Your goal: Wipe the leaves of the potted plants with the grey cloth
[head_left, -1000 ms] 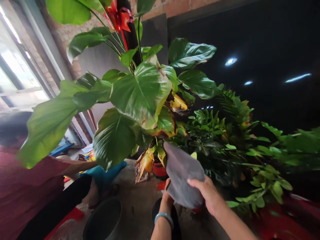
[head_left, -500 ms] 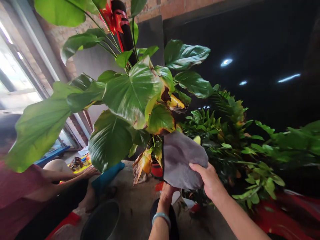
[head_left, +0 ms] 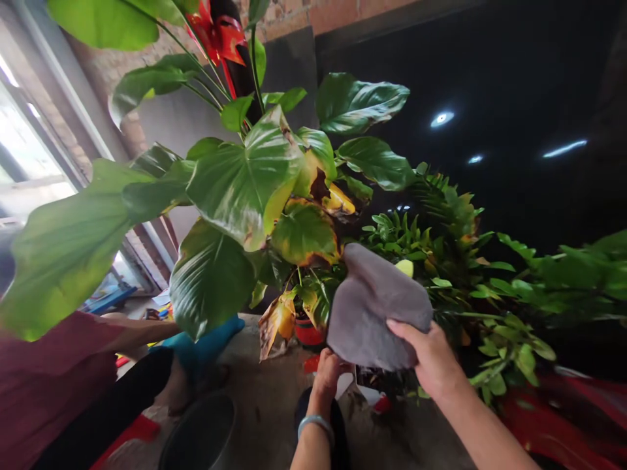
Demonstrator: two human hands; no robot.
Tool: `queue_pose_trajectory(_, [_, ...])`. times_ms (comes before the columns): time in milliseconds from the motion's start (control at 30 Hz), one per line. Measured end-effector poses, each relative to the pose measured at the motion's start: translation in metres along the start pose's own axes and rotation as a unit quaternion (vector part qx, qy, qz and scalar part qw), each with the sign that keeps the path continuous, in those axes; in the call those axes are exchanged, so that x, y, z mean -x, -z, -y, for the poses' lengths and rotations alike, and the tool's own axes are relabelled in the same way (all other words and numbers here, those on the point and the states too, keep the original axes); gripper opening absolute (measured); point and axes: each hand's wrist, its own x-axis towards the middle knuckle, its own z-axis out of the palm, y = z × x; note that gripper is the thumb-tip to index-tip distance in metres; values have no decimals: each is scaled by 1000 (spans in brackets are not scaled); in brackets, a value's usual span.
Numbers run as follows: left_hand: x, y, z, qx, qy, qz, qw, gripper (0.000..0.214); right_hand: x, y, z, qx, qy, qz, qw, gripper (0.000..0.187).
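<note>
A grey cloth (head_left: 375,307) hangs in front of a big-leaved green plant (head_left: 245,183) that stands in a red pot (head_left: 307,333). My right hand (head_left: 428,359) grips the cloth's right edge, thumb on top. My left hand (head_left: 327,371), with a pale bangle at the wrist, pinches the cloth's lower left edge from beneath. Several lower leaves are yellow and brown, one of them (head_left: 277,321) just left of the cloth. A red bow (head_left: 215,32) sits high on the plant's dark pole.
A second plant with small leaves (head_left: 470,274) spreads to the right. A dark bucket (head_left: 203,434) stands on the concrete floor at the bottom. Another person in a red top (head_left: 44,385) sits at the left, arm stretched toward things on the floor. A window is at far left.
The cloth has risen and shifted right with both hands, from low beside the pot to in front of the leaves. The person at left has moved slightly.
</note>
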Motion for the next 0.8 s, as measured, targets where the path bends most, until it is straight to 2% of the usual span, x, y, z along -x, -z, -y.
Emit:
queue_pose_trajectory(67, [2,-4,-2,2,2,17,1000,31,-7,17,-7,20,7,-52,998,36])
queue_pose_trajectory(133, [3,-7,-4,9,1,28,1000,40,-1,37,-23,67,-15,-78,995,36])
queue_pose_trajectory(233, [2,-8,-6,16,1,33,999,46,22,58,-47,117,-83,-48,989,33])
queue_pose_trajectory(333, [1,-8,-6,16,-5,34,999,42,40,58,-47,107,-136,30,984,31])
queue_pose_trajectory(400, [1,-8,-5,13,-13,34,999,37,38,49,-32,74,-127,38,988,35])
queue_pose_trajectory(533, [3,-10,-5,8,-16,39,999,38,9,36,7,-31,-7,-72,997,38])
queue_pose_trajectory(600, [4,-12,-6,8,-11,40,999,42,-5,39,13,-53,29,-124,990,38])
queue_pose_trajectory(700, [4,-13,-7,12,-6,38,999,46,-8,53,-5,-22,-10,-146,989,38])
queue_pose_trajectory(800, [4,-13,-7,14,-5,34,999,46,11,69,-37,12,-97,-110,989,35])
